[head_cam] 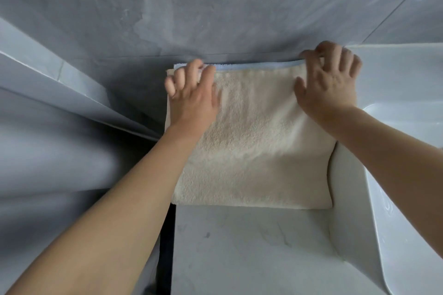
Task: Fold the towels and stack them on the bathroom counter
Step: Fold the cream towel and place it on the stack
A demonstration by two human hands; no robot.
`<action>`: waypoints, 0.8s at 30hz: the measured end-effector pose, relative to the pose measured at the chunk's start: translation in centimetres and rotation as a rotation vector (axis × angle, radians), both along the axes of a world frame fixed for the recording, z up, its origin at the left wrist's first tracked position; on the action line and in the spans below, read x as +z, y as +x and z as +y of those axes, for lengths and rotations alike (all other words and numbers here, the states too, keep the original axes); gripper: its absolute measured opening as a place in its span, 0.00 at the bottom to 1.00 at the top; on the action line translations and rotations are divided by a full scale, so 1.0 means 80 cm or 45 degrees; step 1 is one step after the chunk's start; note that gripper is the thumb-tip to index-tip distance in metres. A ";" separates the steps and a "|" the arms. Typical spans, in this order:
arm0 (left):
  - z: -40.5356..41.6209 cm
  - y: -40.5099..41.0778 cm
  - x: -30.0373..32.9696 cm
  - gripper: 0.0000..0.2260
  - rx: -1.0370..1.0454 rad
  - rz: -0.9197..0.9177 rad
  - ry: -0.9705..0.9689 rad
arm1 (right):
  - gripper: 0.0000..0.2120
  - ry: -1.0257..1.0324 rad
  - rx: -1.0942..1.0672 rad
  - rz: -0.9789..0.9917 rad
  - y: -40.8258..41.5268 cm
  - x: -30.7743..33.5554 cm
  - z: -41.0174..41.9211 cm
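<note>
Fingers of my left hand (191, 93): curled at the far left corner of the folded cream terry towel (251, 146), tips bent round its far edge; palm resting on the cloth. Fingers of my right hand (328, 79): curled at the far right corner, tips hooked over the far edge, thumb spread out flat on the cream pile; whether they pinch only the top layer I cannot tell, as the hand is blurred.

Cream towel: folded to a flat rectangle, lying on the white marbled worktop (239, 246), its far edge against the grey stone-look wall (215, 7), its near edge straight and well short of the worktop's near part.

Pale blue folded towel (251, 66): beneath the cream one, only a thin strip showing along the far edge, between my two hands.

White basin (407, 175): right of the towels, its raised rim touching the cream towel's right near corner.

Grey panel (60, 84): left of the worktop, angled away.
</note>
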State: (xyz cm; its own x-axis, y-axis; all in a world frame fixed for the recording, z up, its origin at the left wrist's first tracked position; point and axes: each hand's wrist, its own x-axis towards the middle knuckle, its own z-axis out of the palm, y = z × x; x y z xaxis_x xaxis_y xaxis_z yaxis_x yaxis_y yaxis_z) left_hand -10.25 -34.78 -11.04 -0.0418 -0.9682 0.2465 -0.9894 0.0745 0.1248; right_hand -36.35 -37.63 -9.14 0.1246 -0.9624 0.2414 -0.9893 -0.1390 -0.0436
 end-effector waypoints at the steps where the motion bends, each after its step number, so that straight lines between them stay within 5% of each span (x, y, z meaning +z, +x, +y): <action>1: -0.004 -0.003 0.000 0.17 -0.034 -0.028 0.024 | 0.21 -0.010 0.138 0.038 0.008 0.001 0.001; 3: -0.012 -0.005 0.000 0.15 -0.009 -0.056 0.068 | 0.21 0.043 0.317 0.105 0.025 0.000 0.000; 7: -0.028 -0.001 0.000 0.07 -0.009 -0.053 0.134 | 0.19 0.267 0.155 -0.021 0.047 -0.008 -0.015; 14: -0.044 0.001 0.006 0.02 0.014 0.085 0.046 | 0.09 0.110 0.139 -0.130 0.048 -0.014 -0.023; 21: -0.035 -0.024 -0.009 0.09 0.224 0.012 0.069 | 0.14 -0.037 0.271 -0.219 0.056 -0.022 0.019; 24: -0.022 -0.033 -0.003 0.12 0.151 0.094 -0.051 | 0.24 0.299 0.260 -0.228 0.058 -0.042 0.045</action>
State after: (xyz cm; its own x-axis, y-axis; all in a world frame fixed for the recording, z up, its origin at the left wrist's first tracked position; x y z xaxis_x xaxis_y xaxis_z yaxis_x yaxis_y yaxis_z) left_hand -12.88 -36.58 -11.31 0.0924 -0.9545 0.2835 -0.9797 -0.0363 0.1971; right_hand -31.73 -34.05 -12.51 0.2958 -0.9538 0.0524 -0.9160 -0.2988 -0.2677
